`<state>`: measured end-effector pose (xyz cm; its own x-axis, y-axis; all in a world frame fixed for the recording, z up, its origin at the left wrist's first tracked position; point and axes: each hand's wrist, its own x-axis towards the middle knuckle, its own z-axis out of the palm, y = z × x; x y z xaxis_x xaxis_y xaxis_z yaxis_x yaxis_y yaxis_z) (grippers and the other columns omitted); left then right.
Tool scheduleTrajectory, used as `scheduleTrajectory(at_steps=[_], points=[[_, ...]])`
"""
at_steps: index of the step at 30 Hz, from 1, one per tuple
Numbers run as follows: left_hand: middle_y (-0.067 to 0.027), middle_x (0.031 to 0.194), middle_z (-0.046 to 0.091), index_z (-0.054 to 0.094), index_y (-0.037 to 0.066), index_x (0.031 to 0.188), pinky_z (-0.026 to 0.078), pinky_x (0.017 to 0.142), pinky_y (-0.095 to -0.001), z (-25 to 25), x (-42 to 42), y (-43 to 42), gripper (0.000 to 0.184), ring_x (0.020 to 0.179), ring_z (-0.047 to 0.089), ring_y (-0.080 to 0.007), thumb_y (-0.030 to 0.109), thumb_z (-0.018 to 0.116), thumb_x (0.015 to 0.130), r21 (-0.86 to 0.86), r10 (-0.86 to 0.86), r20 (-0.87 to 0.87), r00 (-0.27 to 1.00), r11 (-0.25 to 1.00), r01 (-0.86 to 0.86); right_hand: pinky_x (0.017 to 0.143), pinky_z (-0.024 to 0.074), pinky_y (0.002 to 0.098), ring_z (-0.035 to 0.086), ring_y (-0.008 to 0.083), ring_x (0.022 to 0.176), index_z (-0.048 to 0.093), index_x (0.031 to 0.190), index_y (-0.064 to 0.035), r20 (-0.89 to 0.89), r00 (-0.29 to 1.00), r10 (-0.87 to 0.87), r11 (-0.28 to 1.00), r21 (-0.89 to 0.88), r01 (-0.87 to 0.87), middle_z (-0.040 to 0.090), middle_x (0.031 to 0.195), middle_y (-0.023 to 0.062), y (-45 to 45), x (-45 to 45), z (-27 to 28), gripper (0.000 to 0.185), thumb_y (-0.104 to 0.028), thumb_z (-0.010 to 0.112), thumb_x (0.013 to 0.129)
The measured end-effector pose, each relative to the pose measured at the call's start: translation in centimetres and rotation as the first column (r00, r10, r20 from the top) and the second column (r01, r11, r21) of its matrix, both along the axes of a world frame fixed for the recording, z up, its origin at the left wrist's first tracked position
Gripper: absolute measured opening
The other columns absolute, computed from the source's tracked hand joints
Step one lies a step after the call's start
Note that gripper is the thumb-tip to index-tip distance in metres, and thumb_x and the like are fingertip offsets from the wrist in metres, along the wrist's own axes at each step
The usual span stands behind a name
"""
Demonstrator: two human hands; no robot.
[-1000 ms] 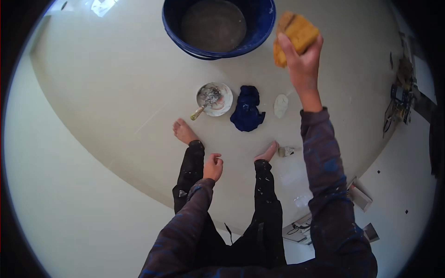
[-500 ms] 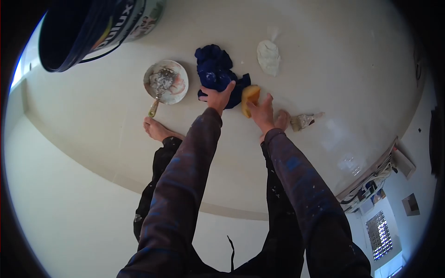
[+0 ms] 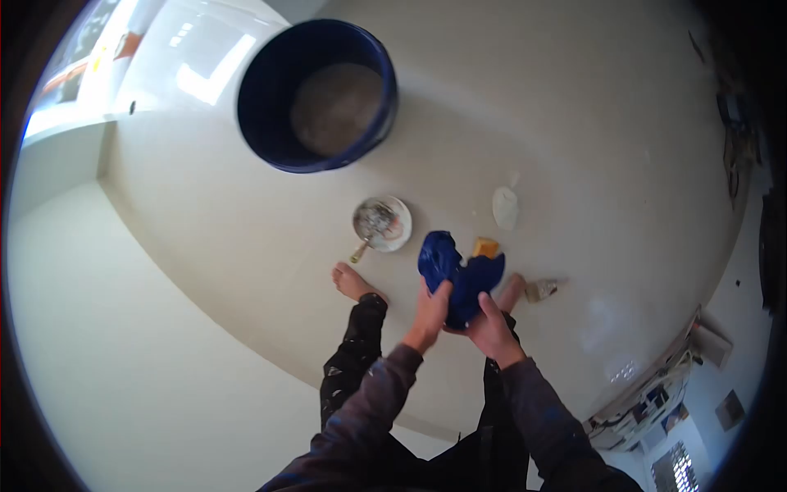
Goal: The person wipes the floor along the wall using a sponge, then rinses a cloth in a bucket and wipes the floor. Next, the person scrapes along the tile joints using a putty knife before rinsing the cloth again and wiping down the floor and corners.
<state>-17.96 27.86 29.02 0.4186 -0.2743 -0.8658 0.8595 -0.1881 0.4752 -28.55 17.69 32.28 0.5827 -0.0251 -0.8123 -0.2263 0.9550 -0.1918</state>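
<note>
A dark blue cloth (image 3: 475, 285) is lifted off the floor in front of me and hangs crumpled between my hands. My left hand (image 3: 431, 312) grips its near left side, thumb on top. At its near right edge, my right hand (image 3: 490, 330) is closed on the same cloth, with the fingers mostly hidden underneath. Just beyond the cloth lies a yellow-orange sponge (image 3: 486, 247), partly covered from view. A paint-crusted brush (image 3: 541, 289) rests on the floor beside my right foot.
A dark blue bucket (image 3: 385, 123) with cloudy liquid stands at the far left. Nearer is a white bowl (image 3: 398, 235) holding a messy, handled tool (image 3: 375, 220). A white lump (image 3: 505, 208) lies beyond the sponge. Cables and other items line the right edge.
My right hand has let go of the sponge and taken hold of the cloth. Both hands have raised the cloth toward me. My view has shifted, showing the bucket's inside.
</note>
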Motion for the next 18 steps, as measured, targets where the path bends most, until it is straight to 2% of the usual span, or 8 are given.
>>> scheduleTrajectory(at_steps=[3,5,8,9,11,13,15,18], points=[[-0.0132,0.128,0.057,0.037,0.0,0.147,0.047,0.104,-0.0341,10.4,3.0,3.5,0.061,0.118,0.056,-0.0201,0.014,0.063,0.093,-0.143,-0.13,0.123,0.984,0.979,0.147,0.12,0.0378,0.0427,0.046,0.0239,0.141,0.03,0.158,-0.006,0.132,0.99,-0.047,0.994,-0.088,0.059,0.046,0.153,0.0078,2.0,3.4,8.7,0.081,-0.033,0.074,0.096],[-0.0174,0.133,0.054,0.034,-0.002,0.147,0.045,0.107,-0.0369,18.5,7.9,5.1,0.064,0.123,0.056,-0.024,0.031,0.065,0.101,-0.199,-0.19,0.119,0.974,0.957,0.211,0.118,0.0393,0.0413,0.048,0.0219,0.139,0.035,0.156,-0.005,0.006,0.998,0.064,0.972,-0.225,-0.061,0.048,0.151,0.008,3.1,7.7,15.6,0.071,-0.019,0.072,0.096],[-0.0205,0.136,0.054,0.035,-0.004,0.146,0.044,0.108,-0.0387,24.3,13.9,7.8,0.067,0.124,0.056,-0.0282,0.043,0.06,0.104,-0.123,-0.32,0.272,0.908,0.924,0.362,0.112,0.0444,0.0366,0.056,0.0211,0.129,0.047,0.148,-0.0022,-0.036,0.996,0.079,0.924,-0.371,-0.087,0.057,0.142,0.0076,4.9,13.4,23.0,0.056,-0.013,0.068,0.097],[-0.0218,0.136,0.055,0.037,-0.005,0.145,0.043,0.108,-0.0394,25.3,15.6,8.2,0.068,0.125,0.056,-0.0299,0.046,0.057,0.105,-0.138,-0.287,0.333,0.898,0.928,0.347,0.112,0.0444,0.0366,0.056,0.0211,0.129,0.047,0.148,-0.0022,-0.018,0.997,0.076,0.921,-0.383,-0.077,0.057,0.142,0.0076,5.3,14.9,24.5,0.056,-0.013,0.068,0.097],[-0.0231,0.136,0.055,0.038,-0.006,0.144,0.043,0.109,-0.04,26.4,19.4,8.2,0.069,0.125,0.056,-0.0316,0.049,0.055,0.105,-0.155,-0.259,0.407,0.876,0.925,0.346,0.104,0.0483,0.0328,0.062,0.0205,0.117,0.056,0.138,0.0007,-0.061,0.966,0.251,0.688,-0.691,-0.223,0.064,0.132,0.0056,5.7,18.9,26.6,0.043,-0.011,0.067,0.098],[-0.0206,0.129,0.059,0.045,-0.006,0.138,0.045,0.106,-0.0389,26.4,23.3,7.5,0.062,0.12,0.058,-0.0295,0.047,0.054,0.107,-0.062,-0.237,0.377,0.895,0.958,0.28,0.093,0.0518,0.0322,0.067,0.0196,0.104,0.064,0.126,0.0014,-0.034,0.983,0.182,0.575,-0.807,-0.134,0.071,0.117,0.0072,6.2,23.5,28.3,0.03,-0.011,0.067,0.099],[-0.017,0.121,0.061,0.049,-0.006,0.131,0.048,0.099,-0.037,24.3,26.2,6.5,0.061,0.112,0.06,-0.0255,0.049,0.056,0.105,-0.06,-0.186,0.357,0.916,0.973,0.221,0.085,0.0537,0.0332,0.07,0.0198,0.094,0.068,0.116,0.0012,-0.134,0.951,0.278,0.174,-0.967,-0.187,0.073,0.105,0.0111,5.4,26.6,28.9,0.021,-0.012,0.068,0.099],[-0.0114,0.113,0.065,0.049,0.0,0.131,0.059,0.078,-0.0361,22.8,31.5,4.8,0.054,0.093,0.069,-0.0205,0.047,0.054,0.105,0.033,-0.219,0.144,0.965,0.976,0.216,0.085,0.0544,0.0364,0.07,0.023,0.094,0.068,0.113,0.0028,-0.125,0.938,0.324,0.227,-0.952,-0.205,0.073,0.106,0.0131,4.0,30.6,29.3,0.024,-0.015,0.072,0.097]])
